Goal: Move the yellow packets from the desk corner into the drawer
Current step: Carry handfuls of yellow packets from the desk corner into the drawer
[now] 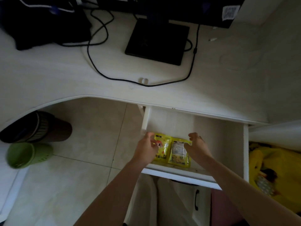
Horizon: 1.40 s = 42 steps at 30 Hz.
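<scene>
Two yellow packets lie side by side in the front left part of the open white drawer [219, 144]. The left packet [163, 149] shows a cartoon face; my left hand [146, 148] grips its left edge. The right packet [179, 154] shows a printed label; my right hand [197, 145] pinches its upper right corner. Both forearms reach in from below. The rest of the drawer floor is bare white.
The white desk [65, 75] carries a black monitor stand [158, 41], black cables [97, 51] and a small white ring [143, 80]. A dark bin [37, 128] and green basket [26, 154] stand on the tiled floor at left. Yellow fabric [276, 168] sits right of the drawer.
</scene>
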Each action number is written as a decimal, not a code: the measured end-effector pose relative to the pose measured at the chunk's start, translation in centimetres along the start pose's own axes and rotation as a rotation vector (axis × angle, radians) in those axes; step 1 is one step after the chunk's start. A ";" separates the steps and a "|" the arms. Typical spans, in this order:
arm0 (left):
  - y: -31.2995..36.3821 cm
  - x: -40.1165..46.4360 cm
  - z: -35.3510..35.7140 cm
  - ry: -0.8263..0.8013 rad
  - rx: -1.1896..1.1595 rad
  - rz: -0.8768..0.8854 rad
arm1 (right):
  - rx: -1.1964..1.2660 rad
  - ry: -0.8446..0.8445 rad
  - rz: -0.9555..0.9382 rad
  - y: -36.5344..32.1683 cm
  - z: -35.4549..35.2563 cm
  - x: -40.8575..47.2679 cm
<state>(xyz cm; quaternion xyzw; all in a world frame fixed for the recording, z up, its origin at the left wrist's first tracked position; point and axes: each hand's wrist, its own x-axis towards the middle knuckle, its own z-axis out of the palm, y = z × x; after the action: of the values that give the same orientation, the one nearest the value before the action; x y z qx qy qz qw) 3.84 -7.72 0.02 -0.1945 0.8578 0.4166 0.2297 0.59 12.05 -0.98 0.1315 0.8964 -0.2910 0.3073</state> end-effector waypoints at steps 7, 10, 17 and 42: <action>-2.1 -4.8 -6.0 0.165 0.049 0.055 | -0.198 -0.022 -0.293 -7.9 1.4 -4.2; -4.5 -6.7 -8.7 0.237 0.131 0.010 | -0.281 -0.075 -0.407 -11.5 3.5 -6.5; -12.5 -10.9 -15.7 0.358 0.264 -0.086 | -0.458 -0.145 -0.559 -20.3 11.2 -11.3; -35.0 -7.8 -48.1 0.600 0.208 -0.375 | -0.654 -0.235 -0.962 -56.6 32.2 -9.6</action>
<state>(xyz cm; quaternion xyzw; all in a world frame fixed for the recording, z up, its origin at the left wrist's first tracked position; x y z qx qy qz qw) 17.47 -65.44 8.84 -0.4376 0.8741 0.2024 0.0588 -0.16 -52.96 9.33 -0.4239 0.8586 -0.1190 0.2626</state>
